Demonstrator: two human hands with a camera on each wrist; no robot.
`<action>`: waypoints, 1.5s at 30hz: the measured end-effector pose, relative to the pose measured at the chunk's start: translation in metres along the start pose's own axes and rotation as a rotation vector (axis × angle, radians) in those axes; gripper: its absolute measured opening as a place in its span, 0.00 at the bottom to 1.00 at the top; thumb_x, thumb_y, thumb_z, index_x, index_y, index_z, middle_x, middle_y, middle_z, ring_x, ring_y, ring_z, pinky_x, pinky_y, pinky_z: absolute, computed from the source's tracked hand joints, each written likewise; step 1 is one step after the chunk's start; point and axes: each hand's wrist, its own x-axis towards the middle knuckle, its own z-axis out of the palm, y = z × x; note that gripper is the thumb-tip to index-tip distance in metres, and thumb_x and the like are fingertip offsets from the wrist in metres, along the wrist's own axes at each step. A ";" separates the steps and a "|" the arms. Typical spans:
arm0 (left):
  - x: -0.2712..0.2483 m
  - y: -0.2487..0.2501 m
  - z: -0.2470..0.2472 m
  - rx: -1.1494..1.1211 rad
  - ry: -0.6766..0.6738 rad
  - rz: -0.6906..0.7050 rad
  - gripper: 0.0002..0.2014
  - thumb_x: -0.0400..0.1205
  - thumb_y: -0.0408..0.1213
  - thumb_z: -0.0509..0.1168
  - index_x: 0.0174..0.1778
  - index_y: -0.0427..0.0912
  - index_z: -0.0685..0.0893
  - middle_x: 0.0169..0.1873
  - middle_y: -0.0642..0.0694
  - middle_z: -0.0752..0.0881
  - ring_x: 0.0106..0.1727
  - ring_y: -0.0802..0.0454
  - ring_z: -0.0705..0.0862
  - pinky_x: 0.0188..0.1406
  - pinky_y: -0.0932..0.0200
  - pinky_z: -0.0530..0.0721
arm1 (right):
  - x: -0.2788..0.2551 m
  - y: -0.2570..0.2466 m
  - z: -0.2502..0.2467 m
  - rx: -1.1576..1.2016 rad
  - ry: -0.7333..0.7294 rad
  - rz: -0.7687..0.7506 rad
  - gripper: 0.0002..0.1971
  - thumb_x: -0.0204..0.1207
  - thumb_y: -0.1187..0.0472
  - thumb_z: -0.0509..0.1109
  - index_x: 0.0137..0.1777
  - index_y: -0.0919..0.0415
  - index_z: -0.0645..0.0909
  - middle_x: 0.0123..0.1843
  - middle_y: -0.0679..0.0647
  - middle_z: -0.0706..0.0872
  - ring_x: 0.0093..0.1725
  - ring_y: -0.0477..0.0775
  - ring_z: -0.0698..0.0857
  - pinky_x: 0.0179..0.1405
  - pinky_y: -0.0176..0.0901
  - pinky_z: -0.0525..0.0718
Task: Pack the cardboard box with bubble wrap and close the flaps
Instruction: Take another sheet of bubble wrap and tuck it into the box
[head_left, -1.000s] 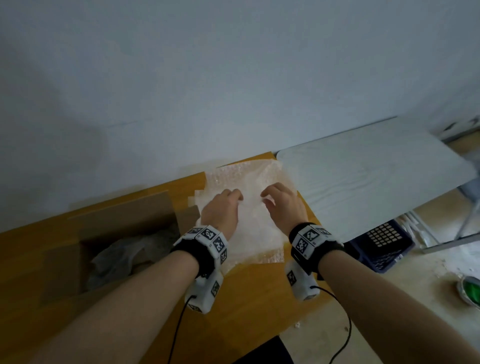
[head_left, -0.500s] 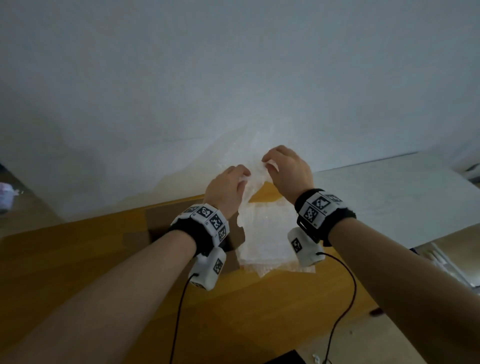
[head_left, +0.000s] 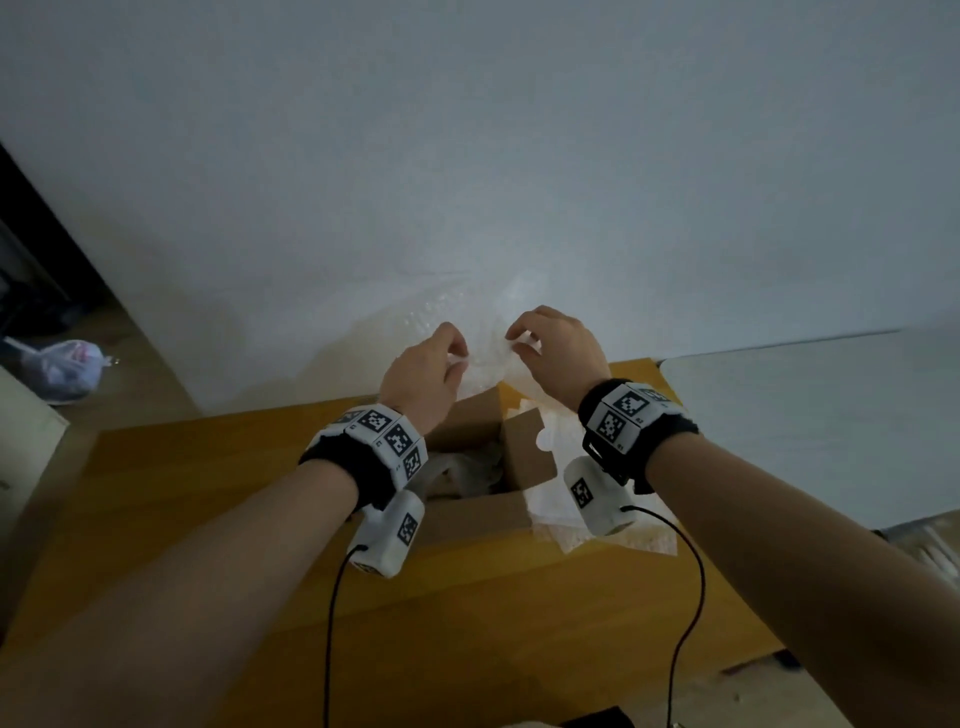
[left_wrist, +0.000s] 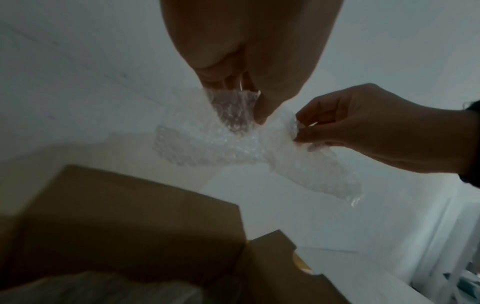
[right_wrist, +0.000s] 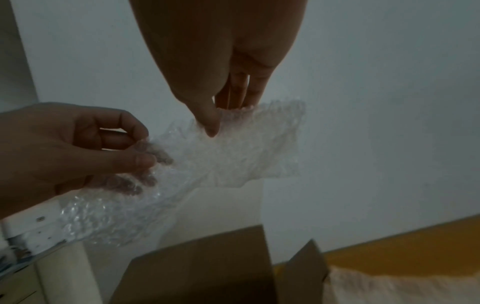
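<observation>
A clear sheet of bubble wrap (head_left: 483, 343) hangs in the air above the open cardboard box (head_left: 467, 499). My left hand (head_left: 431, 369) pinches its left part and my right hand (head_left: 550, 343) pinches its right part. In the left wrist view the bubble wrap (left_wrist: 228, 142) sags between the left hand (left_wrist: 249, 102) and the right hand (left_wrist: 337, 127), over the box (left_wrist: 130, 236). In the right wrist view the right hand (right_wrist: 215, 115) holds the wrap's (right_wrist: 233, 156) top edge and the left hand (right_wrist: 103, 148) grips it lower left. Crumpled wrap (head_left: 467, 470) lies inside the box.
The box stands on an orange-brown wooden table (head_left: 467, 623) against a white wall. More bubble wrap sheets (head_left: 566, 514) lie on the table right of the box. A white table (head_left: 810, 410) adjoins on the right. A plastic bag (head_left: 67, 366) lies on the floor at far left.
Both hands lifted a bubble wrap sheet off the pile on the table and carried it up and left, over the open box. The head view has tilted upward.
</observation>
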 end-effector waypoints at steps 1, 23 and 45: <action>-0.006 -0.009 -0.003 0.009 -0.006 -0.023 0.03 0.84 0.35 0.62 0.53 0.43 0.76 0.49 0.44 0.88 0.49 0.45 0.86 0.46 0.52 0.86 | -0.001 -0.005 0.009 0.015 -0.032 -0.008 0.08 0.79 0.64 0.66 0.53 0.58 0.85 0.54 0.54 0.85 0.51 0.57 0.85 0.49 0.50 0.84; -0.067 -0.102 -0.004 0.096 -0.262 -0.162 0.08 0.84 0.40 0.59 0.41 0.51 0.81 0.36 0.49 0.84 0.38 0.47 0.83 0.42 0.49 0.86 | -0.001 -0.049 0.117 0.046 -0.746 -0.161 0.17 0.78 0.69 0.64 0.65 0.59 0.83 0.59 0.55 0.88 0.55 0.54 0.86 0.55 0.40 0.83; -0.070 -0.101 0.010 0.492 -0.399 -0.079 0.16 0.86 0.48 0.51 0.55 0.48 0.83 0.48 0.45 0.86 0.47 0.49 0.83 0.40 0.57 0.79 | -0.024 -0.045 0.111 -0.157 -1.118 -0.236 0.23 0.86 0.61 0.54 0.80 0.58 0.63 0.79 0.58 0.69 0.78 0.61 0.69 0.78 0.51 0.67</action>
